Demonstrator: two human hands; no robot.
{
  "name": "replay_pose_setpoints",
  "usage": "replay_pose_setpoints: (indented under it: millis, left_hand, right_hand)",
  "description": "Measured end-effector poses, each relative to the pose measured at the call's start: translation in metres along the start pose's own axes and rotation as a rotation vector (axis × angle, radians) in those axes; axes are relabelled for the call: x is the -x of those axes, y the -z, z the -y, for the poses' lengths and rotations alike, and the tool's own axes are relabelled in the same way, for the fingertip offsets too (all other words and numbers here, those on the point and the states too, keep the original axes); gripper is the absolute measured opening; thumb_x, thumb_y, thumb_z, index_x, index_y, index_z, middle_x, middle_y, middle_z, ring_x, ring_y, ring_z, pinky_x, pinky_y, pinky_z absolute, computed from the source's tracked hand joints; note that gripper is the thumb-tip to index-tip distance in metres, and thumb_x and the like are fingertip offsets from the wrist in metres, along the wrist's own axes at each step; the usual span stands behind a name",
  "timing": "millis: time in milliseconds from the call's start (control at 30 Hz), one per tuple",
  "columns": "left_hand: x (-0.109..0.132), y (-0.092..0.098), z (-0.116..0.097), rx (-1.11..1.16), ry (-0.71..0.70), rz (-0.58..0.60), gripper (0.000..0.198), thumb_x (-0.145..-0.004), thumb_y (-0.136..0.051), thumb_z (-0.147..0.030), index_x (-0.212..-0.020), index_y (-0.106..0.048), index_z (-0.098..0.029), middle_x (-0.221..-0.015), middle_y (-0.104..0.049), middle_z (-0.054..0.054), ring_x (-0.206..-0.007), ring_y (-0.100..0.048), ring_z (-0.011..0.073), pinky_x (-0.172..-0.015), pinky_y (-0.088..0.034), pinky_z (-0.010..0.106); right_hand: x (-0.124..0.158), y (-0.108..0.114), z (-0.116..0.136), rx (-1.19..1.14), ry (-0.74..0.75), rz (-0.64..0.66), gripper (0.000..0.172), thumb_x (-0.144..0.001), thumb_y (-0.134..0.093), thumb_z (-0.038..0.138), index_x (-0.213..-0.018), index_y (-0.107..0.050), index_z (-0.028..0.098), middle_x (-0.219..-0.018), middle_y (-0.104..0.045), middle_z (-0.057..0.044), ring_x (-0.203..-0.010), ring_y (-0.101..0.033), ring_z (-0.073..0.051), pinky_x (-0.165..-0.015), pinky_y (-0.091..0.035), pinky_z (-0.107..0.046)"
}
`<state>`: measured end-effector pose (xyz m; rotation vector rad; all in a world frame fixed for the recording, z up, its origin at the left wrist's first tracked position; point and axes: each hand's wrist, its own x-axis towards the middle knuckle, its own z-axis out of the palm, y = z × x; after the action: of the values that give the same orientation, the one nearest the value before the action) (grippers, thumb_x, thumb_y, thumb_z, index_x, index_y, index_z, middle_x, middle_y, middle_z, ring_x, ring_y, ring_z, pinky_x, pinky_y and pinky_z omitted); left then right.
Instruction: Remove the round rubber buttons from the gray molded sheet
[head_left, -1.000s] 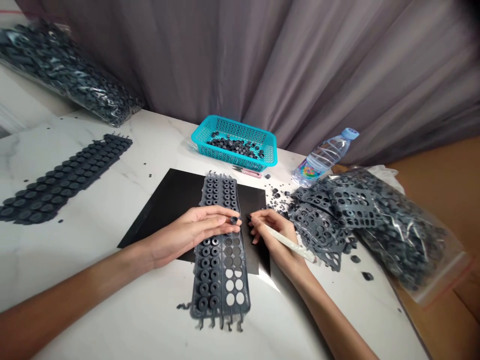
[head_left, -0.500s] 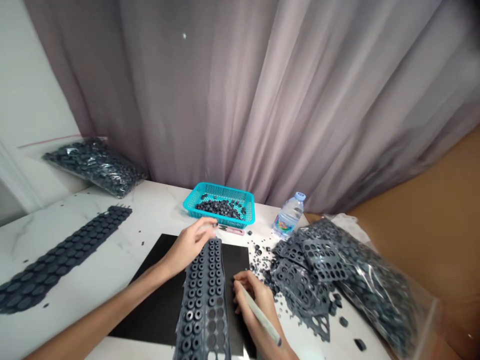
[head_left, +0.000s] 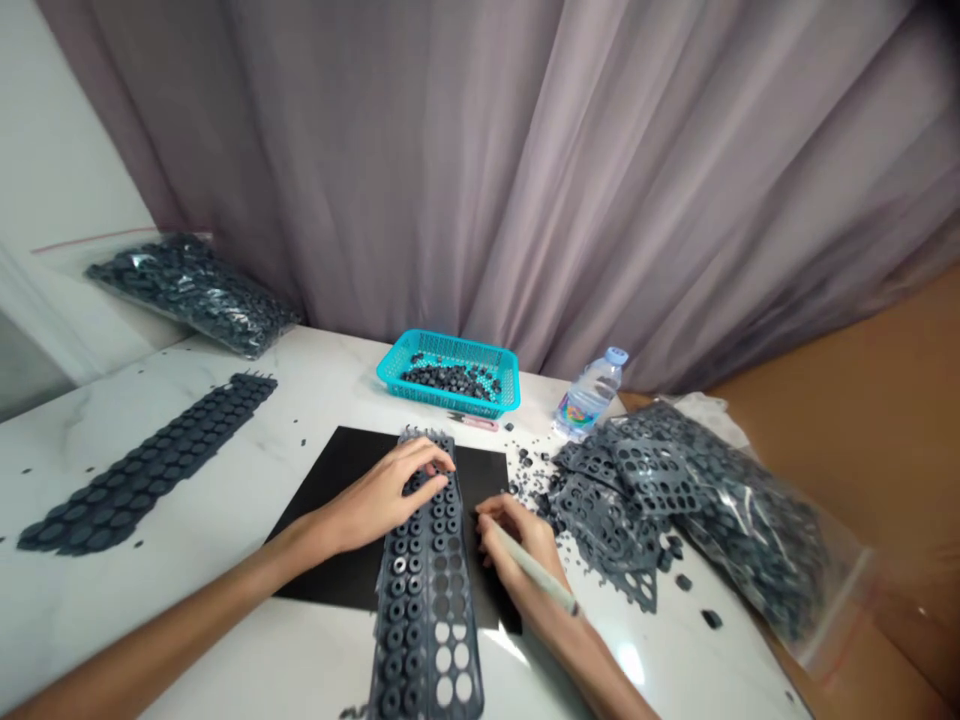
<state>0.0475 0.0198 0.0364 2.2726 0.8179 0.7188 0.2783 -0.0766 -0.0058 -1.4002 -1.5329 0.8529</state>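
Note:
A long grey rubber strip (head_left: 427, 600) full of small black rings lies lengthwise on a black mat (head_left: 341, 475). Some holes along its right side are empty. My left hand (head_left: 394, 490) rests on the strip's far end, fingers curled down onto the rings; I cannot make out anything held in them. My right hand (head_left: 517, 545) sits beside the strip's right edge, closed around a white pen-like tool (head_left: 536, 570). A turquoise basket (head_left: 450, 375) holding loose black rings stands behind the mat.
A pile of emptied grey strips (head_left: 615, 500) and a clear bag of more strips (head_left: 757, 545) lie to the right, with loose rings scattered about. A water bottle (head_left: 589, 395), another full strip (head_left: 150, 465) at left and a second bag (head_left: 191, 290) are on the white table.
My left hand reached out towards the basket with a ring, then came back to the strip's far end. My right hand stayed beside the strip with the tool. The view tilted upward.

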Motion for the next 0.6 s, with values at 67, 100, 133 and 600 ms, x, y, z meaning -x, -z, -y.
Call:
replay_pose_setpoints:
  millis: [67,100,133,600]
  left_hand:
    - [0.026,-0.008,-0.008,0.001,0.049,0.078,0.021,-0.105,-0.054,-0.037,-0.120,-0.062,-0.025,-0.116,-0.064,0.005,-0.107,-0.063,0.0209,-0.099,-0.051,0.040]
    - [0.035,-0.011,-0.010,-0.016,0.055,0.106,0.020,-0.104,-0.056,-0.037,-0.120,-0.062,-0.026,-0.116,-0.064,0.004,-0.107,-0.062,0.0211,-0.098,-0.051,0.039]
    - [0.041,-0.014,-0.011,-0.045,0.046,0.130,0.019,-0.104,-0.057,-0.036,-0.120,-0.061,-0.026,-0.115,-0.063,0.004,-0.109,-0.061,0.0217,-0.099,-0.050,0.040]
    - [0.047,-0.019,-0.020,-0.242,-0.022,0.156,0.004,-0.105,-0.055,-0.022,-0.108,-0.057,-0.021,-0.107,-0.064,0.001,-0.104,-0.055,0.0220,-0.096,-0.044,0.040]
  right_hand:
    - [0.001,0.001,0.004,-0.007,-0.028,0.018,0.017,-0.096,-0.056,0.031,-0.094,-0.067,0.018,-0.074,-0.064,-0.002,-0.064,-0.059,-0.016,-0.056,-0.045,-0.024]
    - [0.002,0.001,0.006,-0.016,-0.036,0.027,0.015,-0.094,-0.056,0.028,-0.093,-0.068,0.018,-0.073,-0.063,-0.001,-0.063,-0.058,-0.015,-0.056,-0.043,-0.024]
    - [0.003,0.001,0.010,-0.027,-0.044,0.052,0.014,-0.093,-0.056,0.027,-0.092,-0.068,0.018,-0.072,-0.062,0.000,-0.062,-0.057,-0.015,-0.056,-0.042,-0.024]
    - [0.012,-0.008,0.016,-0.194,-0.143,0.266,0.009,-0.095,-0.062,0.027,-0.094,-0.061,0.019,-0.076,-0.060,0.002,-0.064,-0.054,-0.012,-0.057,-0.040,-0.022]
